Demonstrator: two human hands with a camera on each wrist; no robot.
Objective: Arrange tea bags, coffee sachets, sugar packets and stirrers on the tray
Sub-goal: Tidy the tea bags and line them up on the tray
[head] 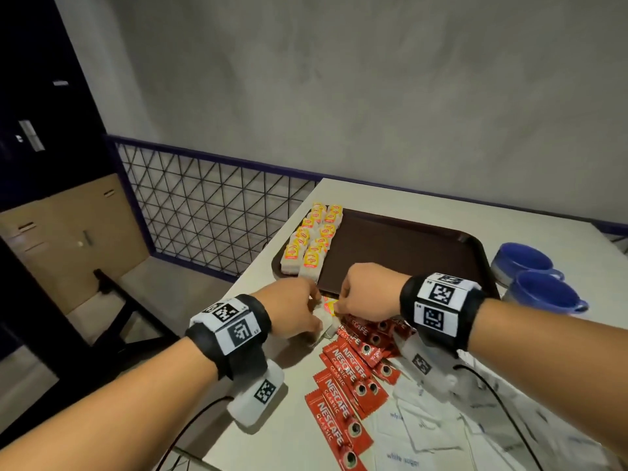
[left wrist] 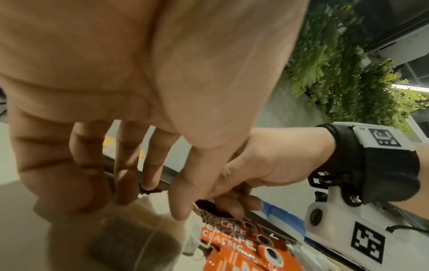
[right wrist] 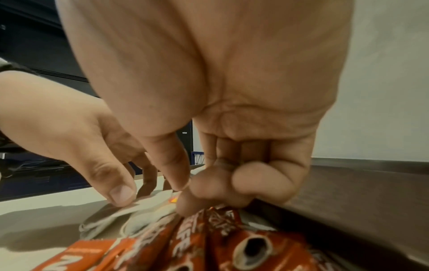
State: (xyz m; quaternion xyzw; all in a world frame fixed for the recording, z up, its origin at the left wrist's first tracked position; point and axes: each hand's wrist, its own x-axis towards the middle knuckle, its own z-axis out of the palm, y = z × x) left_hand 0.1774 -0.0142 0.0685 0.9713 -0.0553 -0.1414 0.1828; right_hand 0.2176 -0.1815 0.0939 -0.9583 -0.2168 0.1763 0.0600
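Observation:
A brown tray [head: 401,246] lies on the white table, with two rows of yellow-tagged tea bags [head: 311,239] along its left side. Both hands meet at the tray's front left corner over a few loose tea bags [head: 323,322]. My left hand [head: 307,309] reaches down with fairly straight fingers, its thumb [right wrist: 120,194] pressing a white tea bag [right wrist: 144,205] to the table. My right hand [head: 343,300] has curled fingers, and its thumb and forefinger pinch a tea bag's yellow tag [head: 330,305]. Red coffee sachets [head: 346,379] lie just behind that hand.
White sugar packets [head: 424,430] are spread at the front right. Two blue cups [head: 540,290] stand to the right of the tray. The table's left edge [head: 258,290] runs close to my left hand, with a wire railing [head: 204,205] beyond it.

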